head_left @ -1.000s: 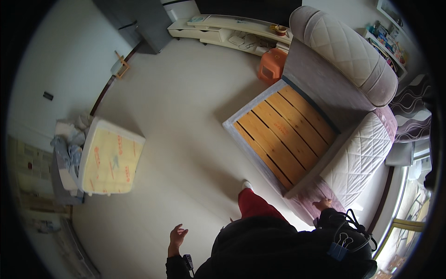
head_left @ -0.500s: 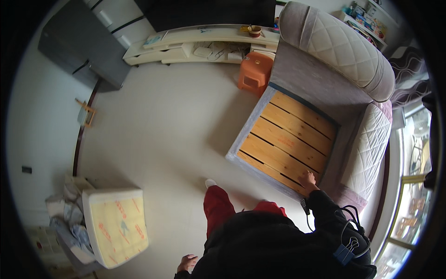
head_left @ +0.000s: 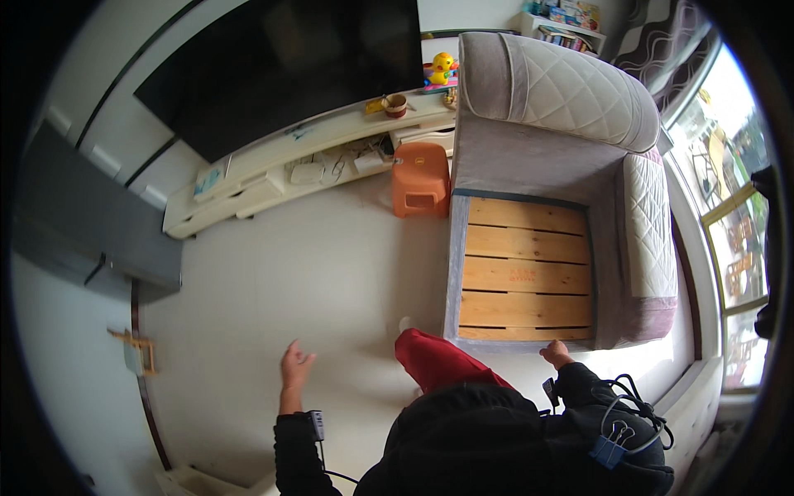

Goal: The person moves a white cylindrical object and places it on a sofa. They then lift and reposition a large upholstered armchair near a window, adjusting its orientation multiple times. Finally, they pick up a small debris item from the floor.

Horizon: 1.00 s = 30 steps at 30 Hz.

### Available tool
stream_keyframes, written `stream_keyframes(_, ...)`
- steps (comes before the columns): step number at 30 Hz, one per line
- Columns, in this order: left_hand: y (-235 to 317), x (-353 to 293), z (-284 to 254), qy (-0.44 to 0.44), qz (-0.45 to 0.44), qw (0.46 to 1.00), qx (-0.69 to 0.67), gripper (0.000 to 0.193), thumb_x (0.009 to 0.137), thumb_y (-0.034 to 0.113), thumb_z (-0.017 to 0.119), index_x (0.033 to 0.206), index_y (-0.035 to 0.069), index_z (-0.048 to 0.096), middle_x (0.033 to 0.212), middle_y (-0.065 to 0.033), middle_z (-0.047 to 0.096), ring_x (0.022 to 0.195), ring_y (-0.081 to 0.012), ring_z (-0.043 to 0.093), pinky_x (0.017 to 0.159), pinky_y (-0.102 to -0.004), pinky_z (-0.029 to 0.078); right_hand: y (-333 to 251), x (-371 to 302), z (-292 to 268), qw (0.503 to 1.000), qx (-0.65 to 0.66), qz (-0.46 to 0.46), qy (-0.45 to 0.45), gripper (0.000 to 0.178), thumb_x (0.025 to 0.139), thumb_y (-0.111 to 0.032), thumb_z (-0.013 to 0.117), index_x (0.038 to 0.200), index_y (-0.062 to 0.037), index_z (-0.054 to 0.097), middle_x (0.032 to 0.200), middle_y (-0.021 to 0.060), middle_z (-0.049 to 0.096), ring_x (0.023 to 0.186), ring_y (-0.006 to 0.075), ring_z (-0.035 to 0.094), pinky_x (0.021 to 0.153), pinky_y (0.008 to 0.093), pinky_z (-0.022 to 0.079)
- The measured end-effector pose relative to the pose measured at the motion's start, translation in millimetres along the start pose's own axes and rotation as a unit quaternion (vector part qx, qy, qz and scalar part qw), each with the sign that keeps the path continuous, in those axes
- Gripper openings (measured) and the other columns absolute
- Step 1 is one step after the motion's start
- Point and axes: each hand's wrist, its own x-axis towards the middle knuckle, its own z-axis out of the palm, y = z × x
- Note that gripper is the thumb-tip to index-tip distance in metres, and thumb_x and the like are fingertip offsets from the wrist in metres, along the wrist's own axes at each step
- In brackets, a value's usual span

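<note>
Sofa (head_left: 538,161) at my 1 o'clock: seat uncovered to bare slats (head_left: 527,266); back padding (head_left: 571,91) and arm padding (head_left: 649,227) in place. My right hand (head_left: 557,353), 2 o'clock, near the front edge (head_left: 513,344); can't tell contact or grip. My left hand (head_left: 296,365), 10 o'clock: loosely spread, empty.

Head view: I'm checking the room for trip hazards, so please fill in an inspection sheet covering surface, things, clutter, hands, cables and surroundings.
Surface: pale floor, shadowed beside the sofa.
Things: sofa base's wooden slats exposed.
Clutter: stool beside the sofa; bowl on the white stand.
Hands: left hand open, holding nothing; right hand by the sofa base's near edge, contact unclear.
Cables: looped beside the right sleeve.
Surroundings: TV above the stand; window at right.
</note>
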Motion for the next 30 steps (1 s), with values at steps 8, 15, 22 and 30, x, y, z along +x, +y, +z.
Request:
stream_keyframes(8, 198.3, 192.7, -11.1, -0.219, 0.170, 0.953, 0.121, 0.073, 0.071, 0.022, 0.073, 0.133, 0.012, 0.037, 0.113, -0.0151, 0.056, 0.101, -0.0261, 0.057, 0.085, -0.0360, 0.046, -173.4, 43.3, 10.2, 0.996, 0.080, -0.022, -0.033, 0.043, 0.067, -0.031, 0.063, 0.097, -0.0011, 0.064, 0.101, 0.0227, 0.062, 0.098, 0.0361, 0.058, 0.083, 0.0404, 0.047)
stream_keyframes(15, 327.9, 328.7, 2.8, -0.240, 0.276, 0.911, 0.188, 0.081, 0.068, 0.017, 0.075, 0.136, 0.018, 0.033, 0.114, -0.0160, 0.053, 0.102, -0.0289, 0.056, 0.085, -0.0378, 0.046, -247.6, 77.9, -60.8, 0.969, 0.239, -0.025, 0.056, 0.045, 0.070, -0.030, 0.064, 0.105, -0.0030, 0.059, 0.104, 0.0204, 0.061, 0.100, 0.0331, 0.057, 0.084, 0.0392, 0.047)
stream_keyframes(22, 479.9, 427.4, 96.1, -0.273, 0.505, 0.807, 0.138, 0.098, 0.060, 0.011, 0.078, 0.141, 0.022, 0.023, 0.131, -0.0186, 0.035, 0.118, -0.0345, 0.041, 0.096, -0.0412, 0.037, -270.5, 85.2, -102.5, 0.926, 0.326, 0.156, 0.112, 0.055, 0.069, -0.030, 0.067, 0.116, -0.0047, 0.053, 0.111, 0.0196, 0.057, 0.105, 0.0344, 0.054, 0.088, 0.0399, 0.045)
stream_keyframes(30, 685.7, 497.1, 161.4, -0.030, 0.780, 0.611, 0.131, 0.112, 0.049, 0.025, 0.085, 0.141, 0.031, 0.021, 0.142, -0.0152, 0.013, 0.131, -0.0383, 0.019, 0.102, -0.0550, 0.023, -282.8, 41.5, -52.8, 0.755, 0.533, 0.341, 0.172, 0.081, 0.063, -0.033, 0.077, 0.125, 0.0011, 0.039, 0.118, 0.0251, 0.052, 0.109, 0.0354, 0.052, 0.091, 0.0382, 0.044)
